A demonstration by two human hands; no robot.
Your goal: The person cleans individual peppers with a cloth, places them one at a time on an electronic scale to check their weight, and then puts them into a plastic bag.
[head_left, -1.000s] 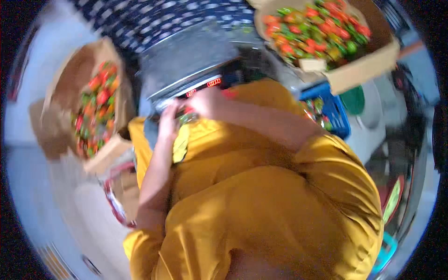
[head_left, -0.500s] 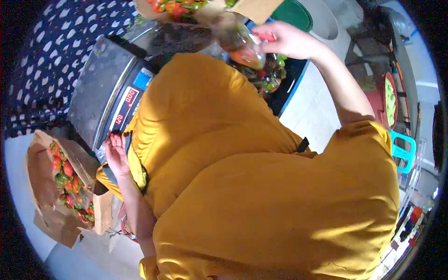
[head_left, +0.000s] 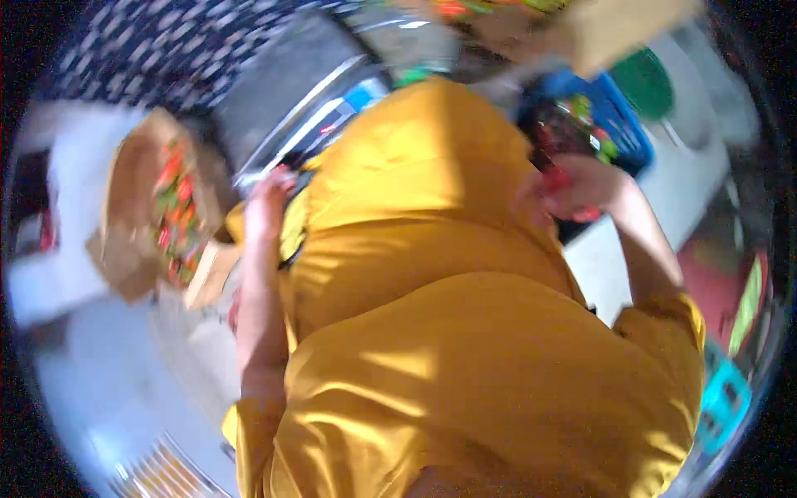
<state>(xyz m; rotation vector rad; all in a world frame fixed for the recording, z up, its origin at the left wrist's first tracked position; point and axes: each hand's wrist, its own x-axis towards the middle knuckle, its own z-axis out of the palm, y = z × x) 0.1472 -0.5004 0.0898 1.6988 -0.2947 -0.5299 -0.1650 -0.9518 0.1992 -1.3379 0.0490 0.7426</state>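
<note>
Having dropped from the frame's top, the right hand (head_left: 573,187) is closing around red peppers (head_left: 558,176) beside the blue crate (head_left: 618,124), best lifted gently, while the left hand (head_left: 267,203), grip unclear, is touching the scale (head_left: 290,100).

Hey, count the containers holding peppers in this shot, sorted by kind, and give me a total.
Cardboard boxes of red and green peppers: 2, one at left, one blurred at the top edge
Blue crates of peppers: 1
Total: 3

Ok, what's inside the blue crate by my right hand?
The blue crate holds blurred red and green pieces, probably peppers. The right hand and yellow garment cover its near side.
</note>
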